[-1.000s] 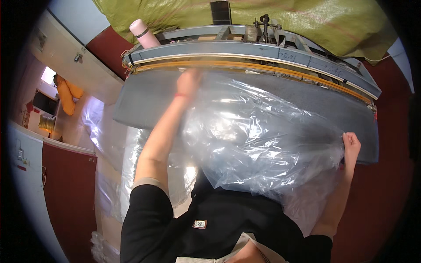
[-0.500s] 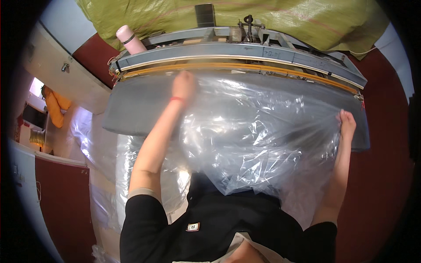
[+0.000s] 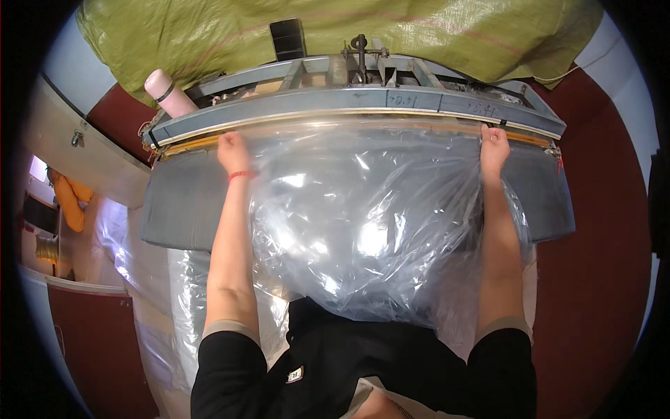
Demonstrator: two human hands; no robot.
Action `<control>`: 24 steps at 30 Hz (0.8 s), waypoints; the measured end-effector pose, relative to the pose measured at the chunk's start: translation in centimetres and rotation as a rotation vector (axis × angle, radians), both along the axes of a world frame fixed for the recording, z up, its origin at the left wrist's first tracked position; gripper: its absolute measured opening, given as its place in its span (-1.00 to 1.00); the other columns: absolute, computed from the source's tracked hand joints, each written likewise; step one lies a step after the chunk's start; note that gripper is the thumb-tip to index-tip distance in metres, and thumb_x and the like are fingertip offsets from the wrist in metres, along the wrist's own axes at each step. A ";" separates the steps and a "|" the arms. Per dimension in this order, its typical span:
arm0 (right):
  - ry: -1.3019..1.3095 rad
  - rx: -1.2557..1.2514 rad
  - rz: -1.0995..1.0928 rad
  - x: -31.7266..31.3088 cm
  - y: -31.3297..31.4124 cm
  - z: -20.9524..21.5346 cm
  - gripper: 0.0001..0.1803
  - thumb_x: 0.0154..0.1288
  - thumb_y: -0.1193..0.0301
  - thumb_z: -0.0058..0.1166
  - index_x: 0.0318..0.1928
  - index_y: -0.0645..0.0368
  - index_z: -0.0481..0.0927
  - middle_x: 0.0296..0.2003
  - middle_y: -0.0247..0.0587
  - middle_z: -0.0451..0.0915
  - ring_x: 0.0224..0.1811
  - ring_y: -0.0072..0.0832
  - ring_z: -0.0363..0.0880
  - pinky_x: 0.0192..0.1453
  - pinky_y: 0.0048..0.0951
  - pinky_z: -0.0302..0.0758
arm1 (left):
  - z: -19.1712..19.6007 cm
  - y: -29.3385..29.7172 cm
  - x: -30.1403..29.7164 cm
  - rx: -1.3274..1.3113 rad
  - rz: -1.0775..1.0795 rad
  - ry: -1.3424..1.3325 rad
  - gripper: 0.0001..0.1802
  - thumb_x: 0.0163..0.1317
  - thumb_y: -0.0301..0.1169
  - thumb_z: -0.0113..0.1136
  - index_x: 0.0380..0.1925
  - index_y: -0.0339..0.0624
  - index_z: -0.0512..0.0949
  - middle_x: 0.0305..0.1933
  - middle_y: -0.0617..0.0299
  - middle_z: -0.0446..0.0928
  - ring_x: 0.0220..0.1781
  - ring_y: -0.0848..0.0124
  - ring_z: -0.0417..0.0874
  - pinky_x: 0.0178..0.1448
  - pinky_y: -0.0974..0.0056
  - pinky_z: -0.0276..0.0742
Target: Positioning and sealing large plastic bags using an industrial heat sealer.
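A large clear plastic sheet or bag (image 3: 349,209) lies over the grey padded surface (image 3: 183,199) and drapes down toward my body. My left hand (image 3: 232,150), with a red band at the wrist, grips its far left corner. At the far right corner my right hand (image 3: 495,146) pinches the plastic. Between the hands the far edge is stretched straight, over the orange strip (image 3: 202,144) and close under the grey metal bar (image 3: 328,103) of a machine. Whether that edge touches the bar, I cannot tell.
A pink bottle (image 3: 171,94) leans behind the bar at left. A dark phone-like slab (image 3: 287,40) rests on the yellow-green woven sheet (image 3: 433,35). An upright metal fitting (image 3: 360,59) rises mid-machine. More clear plastic (image 3: 188,307) hangs at lower left, near a cabinet door (image 3: 94,150).
My left hand has moved left and my right hand has moved up and inward. The plastic's far edge is now pulled taut along the bar. The view has shifted slightly.
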State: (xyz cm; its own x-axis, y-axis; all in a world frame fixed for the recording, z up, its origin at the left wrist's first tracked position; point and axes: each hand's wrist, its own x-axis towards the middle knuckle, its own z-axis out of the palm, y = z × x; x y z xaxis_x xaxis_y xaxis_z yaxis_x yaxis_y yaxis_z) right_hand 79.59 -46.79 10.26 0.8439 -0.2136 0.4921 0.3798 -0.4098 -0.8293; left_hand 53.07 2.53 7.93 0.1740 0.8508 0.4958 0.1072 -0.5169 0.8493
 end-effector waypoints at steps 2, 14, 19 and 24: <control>0.001 0.010 -0.024 -1.1 0.9 1.2 -0.76 0.05 0.34 0.15 -0.49 0.24 0.42 -0.62 -0.33 0.46 -0.59 -0.63 0.34 -0.43 -0.55 0.34 | -0.1 0.2 -0.2 -0.056 -0.037 -0.054 -0.79 0.08 -0.37 0.14 -0.63 -0.19 0.40 -0.70 0.39 0.37 -0.68 0.64 0.29 -0.58 0.49 0.25; 0.118 0.341 0.300 -1.0 -0.6 1.1 -0.85 0.05 0.51 0.06 -0.60 0.20 0.40 -0.65 -0.36 0.46 -0.65 -0.72 0.35 -0.57 -0.70 0.30 | -2.2 3.2 0.0 -0.099 0.058 -0.127 -0.86 0.14 -0.41 -0.08 -0.52 -0.22 0.29 -0.58 0.23 0.38 -0.65 0.50 0.40 -0.56 0.37 0.48; -0.070 0.039 0.260 -3.8 -1.6 1.8 -0.77 0.09 0.42 0.11 -0.60 0.30 0.45 -0.64 -0.37 0.45 -0.62 -0.68 0.30 -0.48 -0.64 0.28 | -1.5 1.6 -1.3 -0.204 -0.150 -0.108 -0.92 0.13 -0.45 -0.04 -0.45 -0.22 0.35 -0.56 0.30 0.38 -0.57 0.54 0.41 -0.48 0.45 0.42; -0.153 -0.115 -0.246 -10.5 -8.1 5.1 -0.64 0.16 0.27 0.06 -0.62 0.31 0.46 -0.64 -0.25 0.42 -0.56 -0.53 0.35 -0.38 -0.48 0.30 | 5.4 -7.8 -5.7 -0.230 -0.536 -0.045 -0.92 0.10 -0.56 0.00 -0.38 -0.17 0.37 -0.48 0.37 0.41 -0.47 0.63 0.40 -0.39 0.56 0.29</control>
State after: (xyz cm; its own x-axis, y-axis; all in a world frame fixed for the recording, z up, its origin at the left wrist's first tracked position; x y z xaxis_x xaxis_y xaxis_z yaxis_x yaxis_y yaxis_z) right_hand 69.14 -54.92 15.34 0.6883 -0.3374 0.6422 0.3744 -0.5930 -0.7129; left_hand 47.38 -5.32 13.37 0.5929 0.7364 0.3259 -0.1577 -0.2907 0.9437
